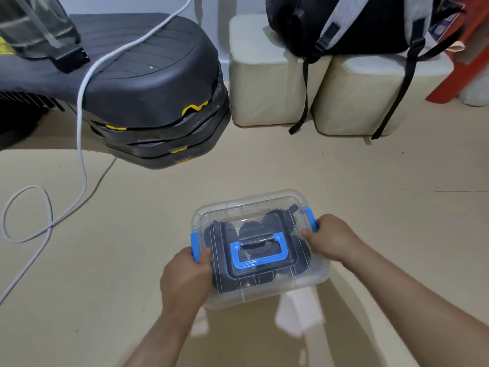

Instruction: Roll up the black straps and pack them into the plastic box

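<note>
A clear plastic box (264,290) with its lid on sits low in the middle of the head view, on the beige floor. Rolled black straps (299,268) show through the lid and walls. A blue handle (258,254) lies flat on the lid. My left hand (185,279) grips the box's left side, with the thumb on the blue left latch (195,243). My right hand (330,241) grips the right side at the blue right latch (311,218).
A stack of black steppers with yellow marks (148,102) stands at the back left, with a white cable (82,144) looping down from it across the floor. Two beige cushions (264,75) and a black backpack (357,25) with hanging straps sit at the back right.
</note>
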Demonstrator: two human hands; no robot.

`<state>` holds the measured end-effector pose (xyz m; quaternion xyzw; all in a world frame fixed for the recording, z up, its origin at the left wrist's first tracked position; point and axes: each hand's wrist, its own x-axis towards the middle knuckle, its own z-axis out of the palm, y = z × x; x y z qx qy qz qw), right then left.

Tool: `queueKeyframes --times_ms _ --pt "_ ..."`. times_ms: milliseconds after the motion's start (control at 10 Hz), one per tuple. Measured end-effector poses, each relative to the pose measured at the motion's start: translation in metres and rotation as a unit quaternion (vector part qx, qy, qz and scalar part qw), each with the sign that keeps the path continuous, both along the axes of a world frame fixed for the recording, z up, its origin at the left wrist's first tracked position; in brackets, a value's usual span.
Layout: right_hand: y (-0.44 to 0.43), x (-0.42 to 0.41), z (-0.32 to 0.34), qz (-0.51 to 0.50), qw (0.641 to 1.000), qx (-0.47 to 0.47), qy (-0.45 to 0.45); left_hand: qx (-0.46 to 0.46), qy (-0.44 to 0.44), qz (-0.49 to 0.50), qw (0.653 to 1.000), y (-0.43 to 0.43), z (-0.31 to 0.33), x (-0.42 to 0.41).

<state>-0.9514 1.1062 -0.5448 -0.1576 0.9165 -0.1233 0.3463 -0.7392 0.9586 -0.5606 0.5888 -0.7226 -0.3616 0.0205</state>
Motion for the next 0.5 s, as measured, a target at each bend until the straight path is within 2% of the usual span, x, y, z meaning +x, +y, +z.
queueKeyframes --times_ms 100,200,300,400,500 --pt "-0.004 0.021 -0.001 0.065 0.991 0.05 0.105 -0.054 -0.051 -0.06 0.995 0.014 -0.001 -0.003" --pt "-0.002 0.031 -0.008 0.075 0.976 0.066 0.192 -0.096 -0.098 -0.121 0.983 0.017 -0.012 -0.001" --pt "0.001 0.036 -0.008 0.093 0.97 0.071 0.211 -0.088 -0.13 -0.123 0.98 0.012 -0.016 -0.005" --pt "0.006 0.031 -0.011 0.103 0.983 0.06 0.138 -0.07 -0.117 -0.147 0.98 0.003 -0.01 -0.01" --pt "0.012 0.025 0.002 0.039 0.998 -0.01 -0.05 -0.019 -0.07 -0.129 0.989 -0.006 0.008 -0.01"
